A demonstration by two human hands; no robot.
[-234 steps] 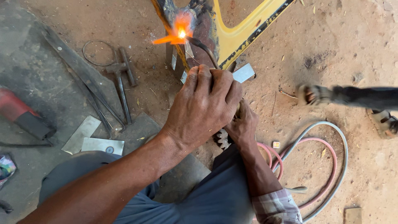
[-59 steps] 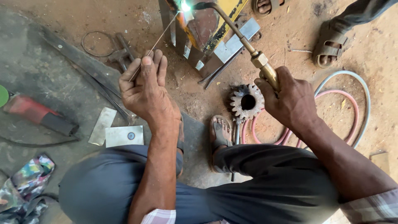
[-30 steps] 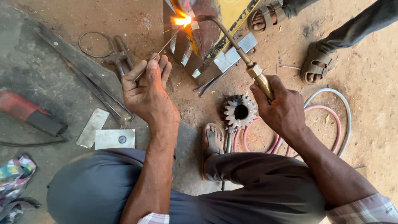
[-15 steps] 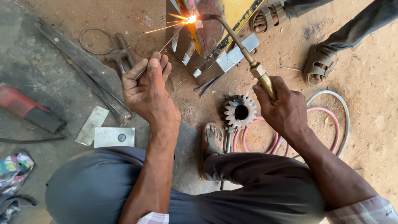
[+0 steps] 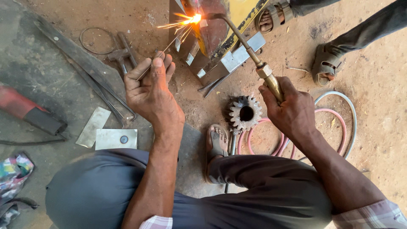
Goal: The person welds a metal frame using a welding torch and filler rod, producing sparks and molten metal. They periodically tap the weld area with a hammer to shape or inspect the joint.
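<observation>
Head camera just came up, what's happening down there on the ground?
A person crouches on the dirt floor, brazing. The right hand grips a brass-handled torch, its flame throwing sparks at a yellow metal piece. The left hand feeds a thin filler rod into the flame. A toothed gear lies between the hands.

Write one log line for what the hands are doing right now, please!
left hand: pinches thin filler rod | right hand: grips brass torch | flame: sparking on yellow metal part | gear: on ground

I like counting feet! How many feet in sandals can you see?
3: the person's own sandalled foot beside the gear, and two of a bystander's, one at the top edge, one right of it. Others may be hidden.
</observation>
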